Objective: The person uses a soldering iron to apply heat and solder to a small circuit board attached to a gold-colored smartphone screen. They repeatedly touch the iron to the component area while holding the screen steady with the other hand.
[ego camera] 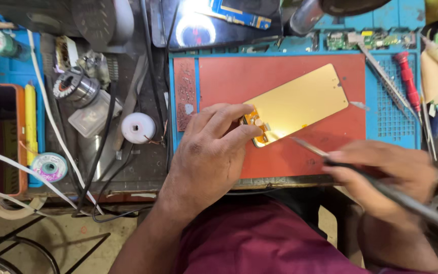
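With the left hand (210,147) pinning the yellow rectangular phone panel (300,103) on the red mat (229,81) and the right hand (381,175) gripping a thin metal-tipped soldering iron (325,153), a slip could scorch the nearby fingertips (252,133).

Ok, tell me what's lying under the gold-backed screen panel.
The gold-backed screen panel lies flat on a red mat set in a blue work tray. The left hand pins its lower end, covering part of the orange flex strip. Its underside cannot be seen.
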{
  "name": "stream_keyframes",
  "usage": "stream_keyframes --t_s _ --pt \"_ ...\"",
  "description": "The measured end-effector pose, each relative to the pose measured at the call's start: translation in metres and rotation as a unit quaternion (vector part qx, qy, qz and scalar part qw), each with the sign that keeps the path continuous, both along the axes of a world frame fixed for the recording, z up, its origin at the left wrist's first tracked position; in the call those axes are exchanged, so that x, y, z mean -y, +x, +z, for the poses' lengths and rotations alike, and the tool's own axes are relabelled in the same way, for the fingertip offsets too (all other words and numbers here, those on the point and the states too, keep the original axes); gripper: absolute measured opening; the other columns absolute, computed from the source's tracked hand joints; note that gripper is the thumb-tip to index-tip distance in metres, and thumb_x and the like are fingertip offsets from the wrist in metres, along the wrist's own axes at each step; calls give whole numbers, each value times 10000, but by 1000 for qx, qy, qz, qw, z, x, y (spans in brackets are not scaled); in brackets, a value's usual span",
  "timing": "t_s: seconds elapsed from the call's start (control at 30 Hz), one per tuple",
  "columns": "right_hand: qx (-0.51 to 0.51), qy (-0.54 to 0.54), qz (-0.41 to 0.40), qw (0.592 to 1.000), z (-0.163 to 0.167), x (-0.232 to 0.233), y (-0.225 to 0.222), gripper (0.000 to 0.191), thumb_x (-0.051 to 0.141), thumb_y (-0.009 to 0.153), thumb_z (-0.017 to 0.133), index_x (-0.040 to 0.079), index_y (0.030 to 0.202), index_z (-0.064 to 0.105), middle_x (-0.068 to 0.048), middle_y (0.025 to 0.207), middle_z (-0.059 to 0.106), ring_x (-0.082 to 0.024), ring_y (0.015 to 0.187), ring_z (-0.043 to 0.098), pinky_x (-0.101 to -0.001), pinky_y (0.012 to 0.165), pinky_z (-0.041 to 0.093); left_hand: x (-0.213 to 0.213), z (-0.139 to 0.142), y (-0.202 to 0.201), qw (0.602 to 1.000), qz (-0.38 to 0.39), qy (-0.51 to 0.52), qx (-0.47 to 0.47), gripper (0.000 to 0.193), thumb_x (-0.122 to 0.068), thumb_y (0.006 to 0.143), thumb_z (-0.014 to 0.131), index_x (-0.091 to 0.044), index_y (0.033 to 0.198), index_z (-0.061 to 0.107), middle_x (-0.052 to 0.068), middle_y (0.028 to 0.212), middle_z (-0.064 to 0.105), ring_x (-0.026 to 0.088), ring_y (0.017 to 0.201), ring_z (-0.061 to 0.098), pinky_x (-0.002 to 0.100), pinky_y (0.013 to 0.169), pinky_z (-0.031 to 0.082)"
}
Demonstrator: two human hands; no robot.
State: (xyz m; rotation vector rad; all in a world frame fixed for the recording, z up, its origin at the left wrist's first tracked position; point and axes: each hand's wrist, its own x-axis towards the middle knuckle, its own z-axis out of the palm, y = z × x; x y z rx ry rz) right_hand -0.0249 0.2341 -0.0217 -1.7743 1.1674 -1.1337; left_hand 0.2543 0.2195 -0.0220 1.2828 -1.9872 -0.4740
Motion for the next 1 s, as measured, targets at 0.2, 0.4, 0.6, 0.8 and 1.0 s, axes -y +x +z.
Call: stream_keyframes --t_s 0.2,0.4,0.6,0.8,1.0 --pt "-98 -77 104 987 0 25 25 238 3 809 748 -8 1047 734 -86 844 719 -138 695 727 -211 590 543 0 -1 0 1000 -4 2 27 278 -5 870 704 -118 1123 726 60 1285 618 275 1226 588 437 1050 477" --pt "-123 -48 104 986 5 24 29 280 12 768 763 5 1046 742 -94 832 717 -140 700 717 -231 599 546 1 0 -1 999 -7 14 28 314 -3 877 694 -136 1161 721 47 1284 612 260 1244 577 433 1063 464" --pt "-108 -52 99 988 3 24 31 263 1 771 758 4 1034 740 -92 842 714 -140 704 717 -233 603 549 0 1 -2 999 -7 25 31 315 -2 888 683 -132 1173 713 47 1291 611 258 1255 574 432 1069 455" --pt "-115 -56 113 985 5 26 33 269 -15 747 770 -15 1015 743 -104 806 709 -148 665 709 -237 560 537 -1 1 0 999 -11 24 27 324 14 891 672 -125 1181 709 47 1296 608 260 1263 572 427 1081 458" --pt "-117 -50 116 985 5 26 32 279 -19 742 765 -19 1020 742 -107 815 710 -145 664 707 -237 563 541 -2 1 0 999 -12 26 26 316 11 894 678 -114 1182 707 50 1295 606 257 1255 569 430 1073 455"
